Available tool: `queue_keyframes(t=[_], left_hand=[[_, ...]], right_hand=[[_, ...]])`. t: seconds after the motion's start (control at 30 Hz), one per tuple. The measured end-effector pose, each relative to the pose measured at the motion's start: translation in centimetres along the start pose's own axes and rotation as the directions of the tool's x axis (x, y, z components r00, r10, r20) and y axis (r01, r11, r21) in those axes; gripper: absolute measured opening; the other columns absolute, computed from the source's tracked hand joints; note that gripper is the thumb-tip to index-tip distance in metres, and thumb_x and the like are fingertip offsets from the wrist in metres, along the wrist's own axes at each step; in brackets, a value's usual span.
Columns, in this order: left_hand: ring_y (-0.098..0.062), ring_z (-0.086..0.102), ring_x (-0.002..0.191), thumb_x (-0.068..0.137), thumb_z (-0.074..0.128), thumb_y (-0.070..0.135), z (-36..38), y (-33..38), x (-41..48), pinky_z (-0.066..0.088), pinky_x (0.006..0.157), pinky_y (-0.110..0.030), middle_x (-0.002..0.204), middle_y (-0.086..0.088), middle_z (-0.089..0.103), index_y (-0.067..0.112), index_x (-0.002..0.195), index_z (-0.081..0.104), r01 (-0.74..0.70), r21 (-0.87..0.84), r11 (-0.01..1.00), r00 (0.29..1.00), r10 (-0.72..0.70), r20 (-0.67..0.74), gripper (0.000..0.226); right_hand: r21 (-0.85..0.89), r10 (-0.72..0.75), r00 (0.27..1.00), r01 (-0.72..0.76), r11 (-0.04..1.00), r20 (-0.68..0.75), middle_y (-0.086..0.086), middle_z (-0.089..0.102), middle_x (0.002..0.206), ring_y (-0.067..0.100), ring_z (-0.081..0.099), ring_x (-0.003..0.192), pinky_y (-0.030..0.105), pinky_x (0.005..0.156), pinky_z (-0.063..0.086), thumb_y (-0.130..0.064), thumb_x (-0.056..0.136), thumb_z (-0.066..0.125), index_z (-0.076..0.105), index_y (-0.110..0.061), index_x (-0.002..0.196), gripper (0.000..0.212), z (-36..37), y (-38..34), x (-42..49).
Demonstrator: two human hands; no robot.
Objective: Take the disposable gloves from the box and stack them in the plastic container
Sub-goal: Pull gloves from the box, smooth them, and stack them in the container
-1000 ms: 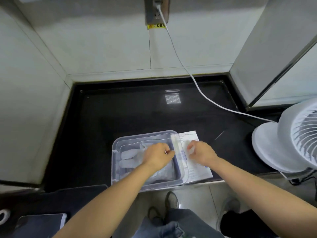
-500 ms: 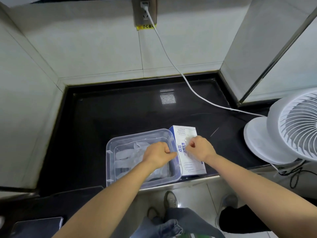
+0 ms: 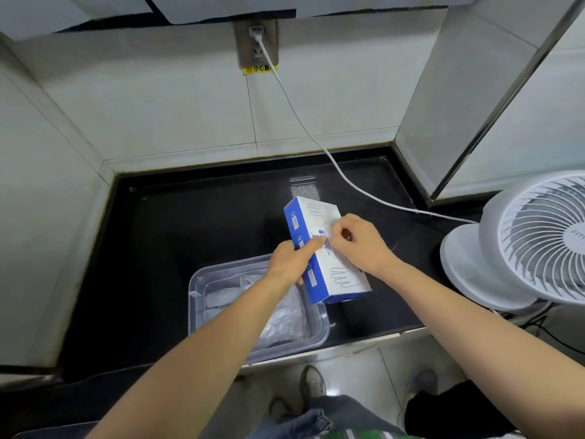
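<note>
Left hand (image 3: 286,264): grips the blue long side of the box (image 3: 340,282), thumb laid up along that side, fingers curled beneath.
Right hand (image 3: 357,242): on the box's white top, fingers curled, tips pinching at the middle of that face; whether a glove is between them cannot be told.
Box: between both hands, tilted with its far end raised, near end by the container's right rim; whether it touches the counter is unclear.
Container (image 3: 194,299): clear plastic, at the counter's front edge, partly under the left forearm.
Gloves (image 3: 221,296): pale, translucent, lying flat inside the container.
Counter (image 3: 190,223): glossy black, walled by pale tiles.
Fan (image 3: 535,239): white, at the right end of the counter.
Cable (image 3: 304,125): white, running from the wall socket (image 3: 257,42) down across the counter toward the fan.
</note>
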State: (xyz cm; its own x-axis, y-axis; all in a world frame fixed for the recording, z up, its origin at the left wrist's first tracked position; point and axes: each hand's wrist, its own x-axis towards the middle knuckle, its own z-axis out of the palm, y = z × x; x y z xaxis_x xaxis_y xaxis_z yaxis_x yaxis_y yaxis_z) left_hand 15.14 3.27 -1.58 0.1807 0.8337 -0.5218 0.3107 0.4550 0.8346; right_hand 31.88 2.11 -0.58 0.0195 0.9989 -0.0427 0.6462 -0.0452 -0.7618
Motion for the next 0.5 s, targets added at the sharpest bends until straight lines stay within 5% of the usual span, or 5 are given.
queue_keyframes(t=[0.13,0.2,0.27,0.37,0.5], left_hand=[[-0.019,0.072,0.087,0.089,0.065,0.046,-0.4,-0.9,0.2,0.043,0.048,-0.019,0.102,-0.002,0.073,0.012,0.110,0.062,0.002,-0.007,1.000,0.996,-0.003,-0.087,0.041],[-0.020,0.072,0.086,0.089,0.065,0.046,-0.4,-1.1,0.4,0.042,0.046,-0.019,0.102,-0.003,0.074,0.011,0.109,0.062,0.000,-0.037,0.999,0.996,-0.003,-0.092,0.041],[-0.018,0.071,0.077,0.088,0.066,0.044,-0.7,-0.7,0.6,0.039,0.042,-0.019,0.100,-0.006,0.074,0.009,0.108,0.063,-0.002,-0.085,0.996,0.995,-0.006,-0.098,0.041],[-0.017,0.069,0.072,0.089,0.066,0.042,-1.2,0.1,0.8,0.038,0.038,-0.017,0.099,-0.007,0.074,0.007,0.109,0.062,0.015,-0.164,0.986,0.993,-0.034,-0.112,0.039],[-0.018,0.069,0.078,0.090,0.066,0.040,-1.5,-0.9,0.8,0.037,0.036,-0.016,0.099,-0.007,0.074,0.006,0.110,0.062,0.011,-0.128,0.992,0.992,-0.027,-0.126,0.040]], right_hand=[[0.126,0.061,0.995,-0.071,0.990,0.080,-0.006,0.063,0.079,0.000,0.057,0.064,0.016,0.059,0.042,-0.017,0.090,0.069,0.061,-0.016,0.076,0.016,0.6,0.4,0.1],[0.200,0.113,0.988,-0.133,0.971,0.107,0.002,0.067,0.079,0.010,0.060,0.068,0.022,0.060,0.044,-0.014,0.094,0.063,0.062,-0.015,0.075,0.020,0.6,0.5,0.3],[0.421,0.183,0.979,-0.204,0.884,0.092,0.012,0.066,0.082,0.022,0.057,0.073,0.035,0.065,0.044,-0.013,0.097,0.057,0.064,-0.013,0.079,0.020,0.3,0.6,0.5],[0.677,0.262,0.963,-0.239,0.696,0.070,0.008,0.064,0.083,0.019,0.056,0.076,0.031,0.073,0.046,-0.012,0.100,0.050,0.064,-0.012,0.084,0.022,0.3,0.4,0.4],[0.572,0.278,0.951,-0.304,0.762,0.134,0.010,0.063,0.082,0.015,0.055,0.071,0.023,0.064,0.045,-0.018,0.097,0.061,0.061,-0.004,0.088,0.016,0.8,-0.1,0.4]])
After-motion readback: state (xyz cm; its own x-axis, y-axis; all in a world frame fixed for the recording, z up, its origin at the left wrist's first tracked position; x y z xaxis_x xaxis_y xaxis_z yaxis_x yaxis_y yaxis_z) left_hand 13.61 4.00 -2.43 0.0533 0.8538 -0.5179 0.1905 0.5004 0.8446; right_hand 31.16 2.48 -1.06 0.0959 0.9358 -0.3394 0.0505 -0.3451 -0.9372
